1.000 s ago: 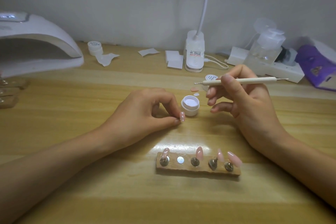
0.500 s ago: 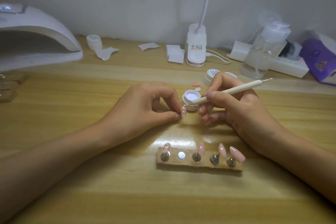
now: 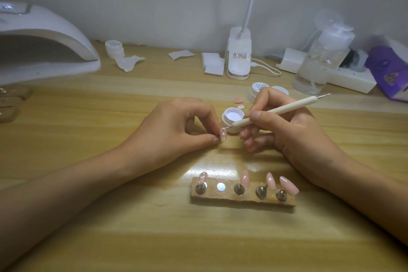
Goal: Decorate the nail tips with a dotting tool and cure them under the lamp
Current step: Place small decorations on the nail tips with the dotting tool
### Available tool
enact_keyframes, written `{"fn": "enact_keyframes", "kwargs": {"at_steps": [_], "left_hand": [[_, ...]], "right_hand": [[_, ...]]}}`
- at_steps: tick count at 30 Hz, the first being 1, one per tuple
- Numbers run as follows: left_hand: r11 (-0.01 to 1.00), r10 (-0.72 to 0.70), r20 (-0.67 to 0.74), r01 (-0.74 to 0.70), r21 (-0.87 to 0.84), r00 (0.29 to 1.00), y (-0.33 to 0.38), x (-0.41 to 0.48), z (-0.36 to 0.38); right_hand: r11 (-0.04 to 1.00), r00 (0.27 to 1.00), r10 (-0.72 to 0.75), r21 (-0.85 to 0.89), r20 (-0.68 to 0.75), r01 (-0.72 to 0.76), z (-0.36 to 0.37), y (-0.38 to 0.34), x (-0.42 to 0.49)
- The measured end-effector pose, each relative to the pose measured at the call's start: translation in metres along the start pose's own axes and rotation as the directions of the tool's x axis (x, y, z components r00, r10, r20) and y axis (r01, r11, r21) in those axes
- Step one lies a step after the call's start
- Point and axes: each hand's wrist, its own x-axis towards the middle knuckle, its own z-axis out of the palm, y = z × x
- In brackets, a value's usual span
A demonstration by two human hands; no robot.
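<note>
Dotting tool (image 3: pixel 276 111) at a pink nail tip (image 3: pixel 223 134)
Fingers of the left hand (image 3: pixel 176 130) pinch the nail tip just beside an open white pot (image 3: pixel 233 117) on the table (image 3: pixel 110 227); fingers of the right hand (image 3: pixel 291 132) curl round the tool, its point seemingly touching the tip; four more tips stand on the wooden holder (image 3: pixel 242 200); lamp (image 3: pixel 44 55) far left.

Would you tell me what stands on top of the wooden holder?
Four pink nail tips stand on metal pegs on the wooden holder; the second spot from the left shows only a bare silver disc. What lies under the pegs is covered.
</note>
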Motion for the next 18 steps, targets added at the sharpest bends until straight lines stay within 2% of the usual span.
{"fn": "enact_keyframes", "kwargs": {"at_steps": [18], "left_hand": [[1.0,0.011,-0.005,-0.011,-0.003,1.0,-0.0017,-0.0005,0.0004]], "right_hand": [[0.997,0.998,-0.064,0.04,-0.005,0.064,-0.0018,0.0012,-0.0001]]}}
